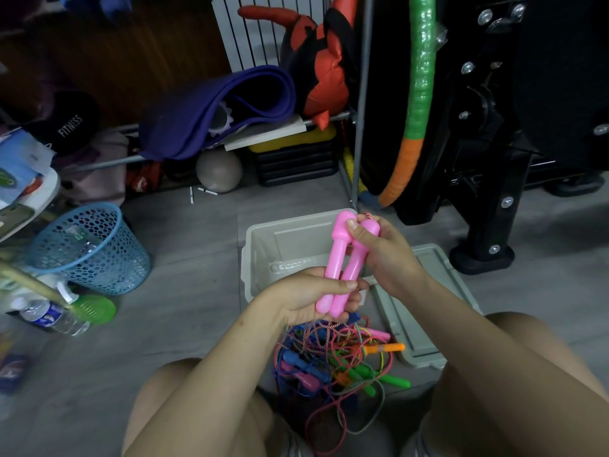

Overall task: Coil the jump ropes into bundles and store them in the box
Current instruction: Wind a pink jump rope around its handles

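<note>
Two pink jump-rope handles (342, 262) lie side by side, held up over the grey plastic box (263, 255). My left hand (313, 298) grips their lower ends. My right hand (382, 255) pinches their upper ends, where a bit of red-and-white rope (368, 215) shows. Below my hands, on the floor between my knees, lies a tangled pile of jump ropes (336, 361) with blue, green, orange and pink handles. The box looks nearly bare inside.
The box's grey lid (425, 311) lies on the floor to its right. A blue mesh bin (92, 249) and a water bottle (49, 316) stand at left. A black machine base (484, 255) and a metal rack pole (359, 127) stand behind the box.
</note>
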